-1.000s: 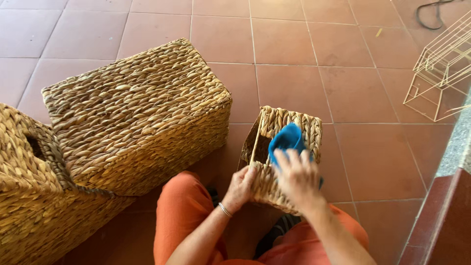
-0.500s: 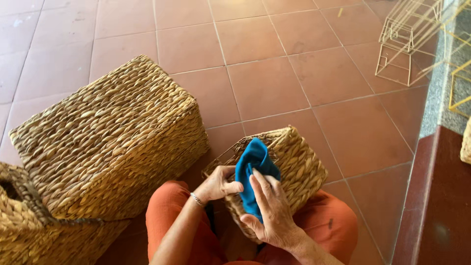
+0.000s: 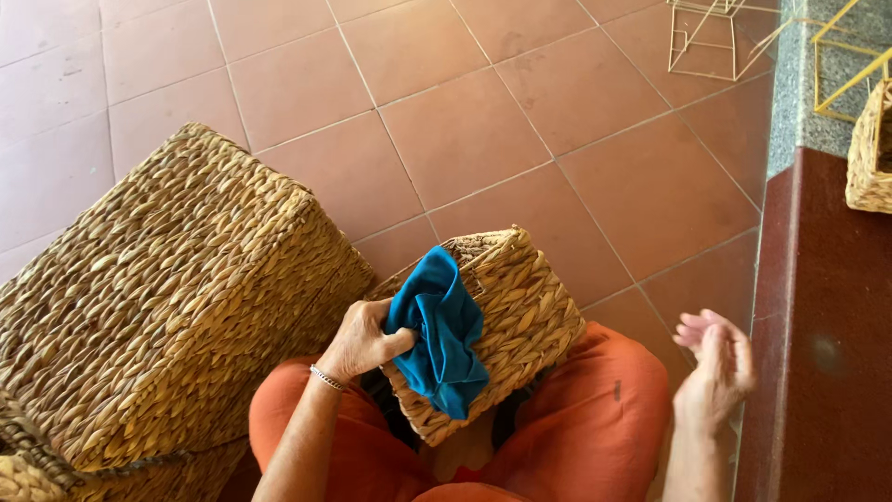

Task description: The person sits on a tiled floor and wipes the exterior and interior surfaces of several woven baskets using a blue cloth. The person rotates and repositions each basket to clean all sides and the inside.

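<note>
Left hand: closed on the blue cloth, thumb pressing it against the side of the small basket; a thin bracelet sits on the wrist.
Right hand: open, fingers spread and slightly blurred, holding nothing; it hangs in the air to the right of the small basket, well apart from it, near the edge of the dark red ledge.
Cloth: bunched and folded, draped over the upper rim of the small basket and hanging down its woven wall.
Small basket: woven from straw-coloured fibre, tilted on its side, resting on the person's lap between the knees in orange trousers.
Big basket: same weave, much larger, standing on the floor just left of the person, touching the left knee area.
Floor: reddish-brown square tiles.
Far right: part of another woven basket on the ledge.
Top right: pale wire frames on the floor.
</note>
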